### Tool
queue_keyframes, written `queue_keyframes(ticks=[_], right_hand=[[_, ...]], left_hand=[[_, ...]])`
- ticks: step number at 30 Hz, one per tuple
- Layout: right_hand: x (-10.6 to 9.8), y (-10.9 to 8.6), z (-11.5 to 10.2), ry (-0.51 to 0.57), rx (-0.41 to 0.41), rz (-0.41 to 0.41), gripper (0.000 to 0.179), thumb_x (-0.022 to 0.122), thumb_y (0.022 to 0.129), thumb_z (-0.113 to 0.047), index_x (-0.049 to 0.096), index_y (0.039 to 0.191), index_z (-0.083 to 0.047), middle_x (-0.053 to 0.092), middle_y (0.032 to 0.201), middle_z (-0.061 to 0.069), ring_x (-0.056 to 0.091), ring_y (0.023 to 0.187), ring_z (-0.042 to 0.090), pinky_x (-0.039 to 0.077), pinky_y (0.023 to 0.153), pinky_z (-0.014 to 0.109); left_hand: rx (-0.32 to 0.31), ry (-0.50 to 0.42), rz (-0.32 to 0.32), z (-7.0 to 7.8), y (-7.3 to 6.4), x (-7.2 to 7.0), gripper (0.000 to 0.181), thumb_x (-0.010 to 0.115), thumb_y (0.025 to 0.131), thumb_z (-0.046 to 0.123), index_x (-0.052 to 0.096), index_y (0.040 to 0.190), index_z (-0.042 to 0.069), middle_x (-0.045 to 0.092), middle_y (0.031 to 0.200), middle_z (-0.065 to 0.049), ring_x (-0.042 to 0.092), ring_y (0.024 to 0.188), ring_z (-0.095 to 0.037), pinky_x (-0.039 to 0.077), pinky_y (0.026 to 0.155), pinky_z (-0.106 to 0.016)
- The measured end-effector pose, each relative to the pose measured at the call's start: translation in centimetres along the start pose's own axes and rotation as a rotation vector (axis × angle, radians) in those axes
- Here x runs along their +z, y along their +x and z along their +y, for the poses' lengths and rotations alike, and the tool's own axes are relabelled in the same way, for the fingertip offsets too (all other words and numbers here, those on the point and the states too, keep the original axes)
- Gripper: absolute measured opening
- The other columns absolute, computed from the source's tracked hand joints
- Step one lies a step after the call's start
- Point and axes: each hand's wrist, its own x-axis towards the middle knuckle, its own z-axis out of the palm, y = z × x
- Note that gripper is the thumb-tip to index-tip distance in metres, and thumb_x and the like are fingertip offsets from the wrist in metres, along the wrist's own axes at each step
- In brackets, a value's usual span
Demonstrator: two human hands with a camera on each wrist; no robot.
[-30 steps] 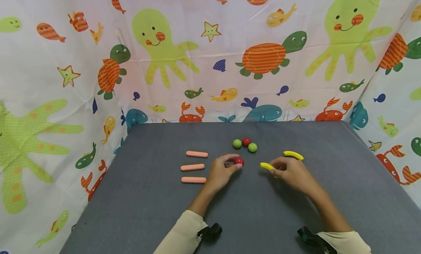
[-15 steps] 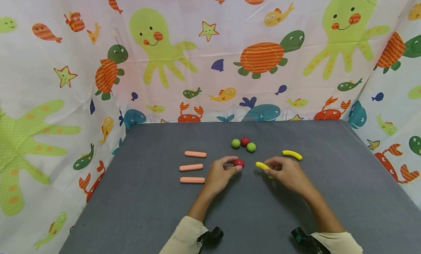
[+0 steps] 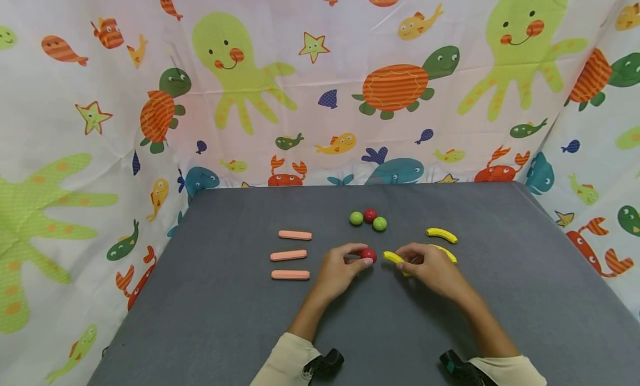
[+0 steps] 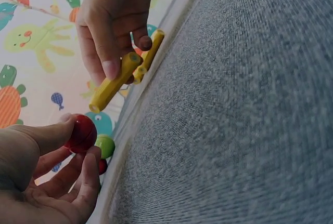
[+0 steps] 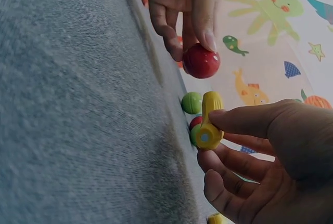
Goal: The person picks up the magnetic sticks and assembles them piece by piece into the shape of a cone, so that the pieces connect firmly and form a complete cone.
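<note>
Left hand [image 3: 336, 272] pinched red ball [image 3: 368, 255] at its fingertips; right hand [image 3: 432, 268] pinched yellow stick [image 4: 111, 88], free end near the ball. Risk judged: a bump between them could have knocked the smooth ball from that slight hold.

Four kinds, ten in all; one worktop [image 3: 225, 319]; two hands [image 3: 336, 272].
Head view: pink sticks [image 3: 288, 255], three, left of the frame's centre; green balls [image 3: 356, 218], two, near centre; red balls [image 3: 370, 215], two, one near centre, one lower; yellow curved pieces [image 3: 441, 235], three, all right of centre, one of them nearest the middle.
</note>
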Motion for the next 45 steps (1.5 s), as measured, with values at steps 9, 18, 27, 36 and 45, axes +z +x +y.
queue_keyframes(ticks=[9, 18, 27, 36, 45], right_hand=[[0.8, -0.1, 0.1, 0.001, -0.033, -0.020, 0.021, 0.079, 0.096, -0.015, 0.076, 0.116, -0.007, 0.073, 0.094, 0.002, 0.066, 0.082, 0.016, 0.053, 0.067, 0.027], [1.1, 0.0, 0.1, -0.006, -0.047, -0.018, 0.019, 0.079, 0.097, -0.014, 0.076, 0.114, -0.007, 0.072, 0.090, 0.001, 0.065, 0.079, 0.015, 0.052, 0.064, 0.027], [1.2, -0.1, 0.1, -0.001, -0.001, -0.060, 0.022, 0.077, 0.098, -0.018, 0.075, 0.118, -0.007, 0.068, 0.086, 0.000, 0.061, 0.070, 0.015, 0.051, 0.059, 0.028], [1.2, -0.1, -0.3, -0.032, 0.049, -0.136, 0.024, 0.076, 0.099, -0.022, 0.074, 0.117, -0.007, 0.067, 0.083, 0.001, 0.061, 0.070, 0.017, 0.052, 0.060, 0.031], [1.3, 0.1, -0.6, -0.062, 0.009, -0.120, 0.025, 0.074, 0.100, -0.021, 0.074, 0.118, -0.004, 0.068, 0.084, 0.000, 0.062, 0.069, 0.016, 0.052, 0.060, 0.030]], left_hand=[[-0.009, 0.014, -0.010, -0.1, -0.1, 0.2, 0.033, 0.082, 0.095, 0.024, 0.077, 0.126, 0.011, 0.077, 0.119, -0.002, 0.073, 0.092, -0.014, 0.057, 0.078, -0.024], [0.011, 0.028, -0.028, -0.1, -0.1, 0.3, 0.033, 0.081, 0.096, 0.022, 0.077, 0.126, 0.009, 0.077, 0.117, -0.004, 0.073, 0.093, -0.015, 0.057, 0.079, -0.025], [-0.005, 0.071, -0.028, 0.0, -0.3, 0.3, 0.035, 0.081, 0.096, 0.021, 0.076, 0.128, 0.008, 0.075, 0.114, -0.004, 0.069, 0.090, -0.010, 0.057, 0.080, -0.025], [-0.044, 0.061, -0.056, -0.3, -0.4, 0.4, 0.036, 0.082, 0.096, 0.020, 0.075, 0.129, 0.006, 0.072, 0.118, -0.007, 0.072, 0.096, -0.007, 0.058, 0.081, -0.023], [-0.024, 0.051, -0.063, -0.2, -0.9, 0.2, 0.038, 0.083, 0.094, 0.017, 0.074, 0.129, 0.004, 0.074, 0.118, -0.008, 0.074, 0.099, -0.011, 0.059, 0.086, -0.026]])
